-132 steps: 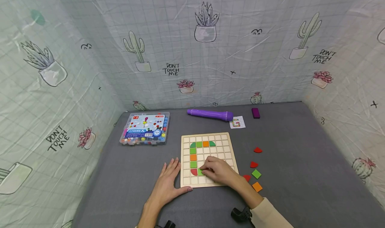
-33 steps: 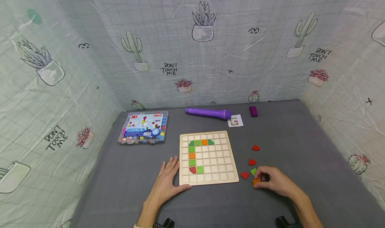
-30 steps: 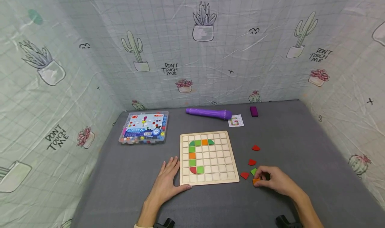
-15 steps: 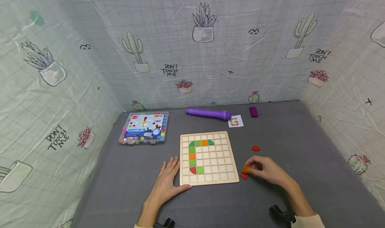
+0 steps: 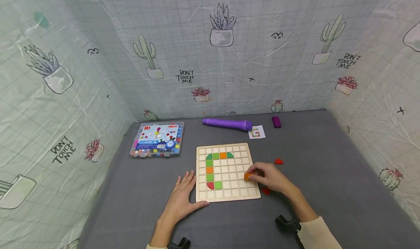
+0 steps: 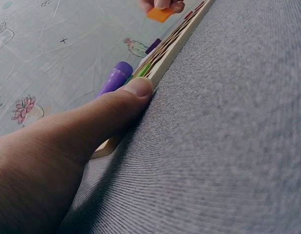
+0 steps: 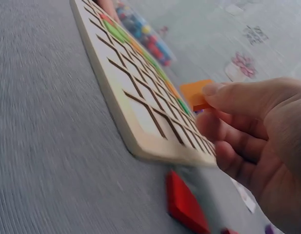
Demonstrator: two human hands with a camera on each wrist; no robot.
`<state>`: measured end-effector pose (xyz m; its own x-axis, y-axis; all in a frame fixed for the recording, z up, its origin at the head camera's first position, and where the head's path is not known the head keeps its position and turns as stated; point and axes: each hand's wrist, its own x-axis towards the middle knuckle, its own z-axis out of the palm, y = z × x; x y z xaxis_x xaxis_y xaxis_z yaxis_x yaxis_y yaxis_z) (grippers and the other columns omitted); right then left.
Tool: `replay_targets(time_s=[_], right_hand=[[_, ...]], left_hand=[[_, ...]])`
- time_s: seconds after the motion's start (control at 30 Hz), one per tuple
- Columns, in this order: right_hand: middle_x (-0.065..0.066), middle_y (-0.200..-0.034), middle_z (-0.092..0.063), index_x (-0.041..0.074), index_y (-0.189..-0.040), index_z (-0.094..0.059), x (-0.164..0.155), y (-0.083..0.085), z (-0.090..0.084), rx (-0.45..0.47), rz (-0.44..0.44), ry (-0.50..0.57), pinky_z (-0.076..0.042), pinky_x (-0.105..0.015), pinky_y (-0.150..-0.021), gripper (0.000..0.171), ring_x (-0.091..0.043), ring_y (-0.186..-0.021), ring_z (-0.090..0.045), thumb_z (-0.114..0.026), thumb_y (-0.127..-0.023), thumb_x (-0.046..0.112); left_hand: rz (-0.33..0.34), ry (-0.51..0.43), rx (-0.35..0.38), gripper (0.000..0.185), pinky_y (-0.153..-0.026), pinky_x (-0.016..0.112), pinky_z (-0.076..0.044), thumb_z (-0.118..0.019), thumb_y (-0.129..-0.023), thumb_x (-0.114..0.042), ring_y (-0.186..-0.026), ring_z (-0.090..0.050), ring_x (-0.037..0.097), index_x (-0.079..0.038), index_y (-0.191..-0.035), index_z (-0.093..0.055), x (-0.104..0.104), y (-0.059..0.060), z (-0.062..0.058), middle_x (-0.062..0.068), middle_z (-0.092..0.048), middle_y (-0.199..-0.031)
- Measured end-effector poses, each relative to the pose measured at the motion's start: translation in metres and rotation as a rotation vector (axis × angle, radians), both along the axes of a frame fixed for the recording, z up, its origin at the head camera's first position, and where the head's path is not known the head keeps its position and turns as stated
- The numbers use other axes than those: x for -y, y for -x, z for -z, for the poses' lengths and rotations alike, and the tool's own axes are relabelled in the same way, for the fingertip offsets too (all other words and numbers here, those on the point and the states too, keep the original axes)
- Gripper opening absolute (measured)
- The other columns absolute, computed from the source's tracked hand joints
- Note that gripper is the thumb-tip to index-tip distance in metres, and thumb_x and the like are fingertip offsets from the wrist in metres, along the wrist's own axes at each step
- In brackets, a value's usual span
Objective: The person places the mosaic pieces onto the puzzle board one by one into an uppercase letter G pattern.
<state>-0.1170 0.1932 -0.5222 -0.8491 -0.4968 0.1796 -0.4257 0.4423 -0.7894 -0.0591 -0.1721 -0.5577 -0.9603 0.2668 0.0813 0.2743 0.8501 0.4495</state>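
Note:
My right hand [image 5: 272,176] pinches an orange square tile [image 5: 248,176] between thumb and fingers. In the right wrist view, that tile [image 7: 195,92] is held over the wooden grid board [image 7: 157,151]. On the board [image 5: 229,199], green and orange squares and rounded corner pieces form a C-like line, ending in a red corner piece [image 5: 210,186] and a green square [image 5: 218,185]. My left hand [image 5: 178,199] lies with fingers extended along the board's left edge, thumb [image 6: 138,87] against its near edge. Loose red pieces [image 5: 266,191] lie right of the board; my right hand and forearm hide others.
A purple microphone-shaped stick [image 5: 227,124] lies behind the board, touching a small pattern card [image 5: 257,132]. A purple block [image 5: 276,122] is farther right. At the back left sits a clear box of coloured beads [image 5: 157,139]. Another red piece [image 5: 279,161] lies on the grey table.
My right hand left the green square on the board, went right to the loose pieces, took the orange square and carried it left over the board. My left hand has stayed in place.

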Motion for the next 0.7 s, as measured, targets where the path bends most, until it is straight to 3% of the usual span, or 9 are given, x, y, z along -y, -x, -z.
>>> replay_targets(time_s=[0.33,0.7], right_hand=[[0.005,-0.089,-0.071,0.014,-0.102,-0.074,0.039,0.006,0.006,-0.027,-0.048,0.010,-0.053,-0.018,-0.063,0.012,0.000,-0.073,-0.056,-0.075,-0.091,0.018],[0.009,-0.094,-0.070,0.017,-0.105,-0.074,0.065,0.002,0.015,-0.074,-0.076,-0.054,-0.054,-0.018,-0.068,0.013,0.003,-0.077,-0.057,-0.072,-0.093,0.021]], left_hand=[[0.001,-0.006,-0.001,0.113,-0.131,0.047,-0.012,-0.067,-0.073,-0.080,-0.156,-0.021,0.025,-0.011,-0.157,-0.035,0.000,0.000,-0.001,0.006,-0.029,-0.165],[-0.006,-0.015,0.017,0.111,-0.132,0.044,-0.009,-0.069,-0.074,-0.078,-0.157,-0.019,0.023,-0.012,-0.157,-0.035,0.000,0.000,-0.001,0.005,-0.028,-0.166]])
